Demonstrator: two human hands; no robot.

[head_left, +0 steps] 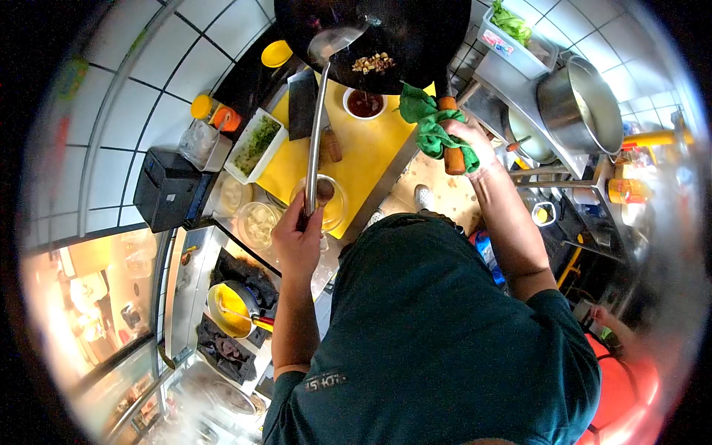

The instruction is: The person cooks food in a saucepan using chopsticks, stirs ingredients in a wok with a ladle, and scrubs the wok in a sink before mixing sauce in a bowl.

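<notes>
My left hand [297, 231] is closed round the long metal handle of a ladle [320, 126]. The ladle's bowl sits inside a dark wok [423, 44], beside a small heap of chopped light-brown bits [373, 64]. With a green cloth [430, 130] between, my right hand [469, 141] grips the wok's wooden handle [453, 159]. Below the wok lies a yellow cutting board [371, 152] bearing a cleaver [301, 107] and a bowl of dark red sauce [364, 115]. A clear round bowl [337, 208] is just behind my left hand.
Left stand a white tub of chopped greens [248, 165], a bowl of pale pieces [259, 225] and a black box [167, 189]. A pan with yellow contents [232, 304] is lower left. A large steel pot [567, 104] stands right. Another person in red [623, 386] is lower right.
</notes>
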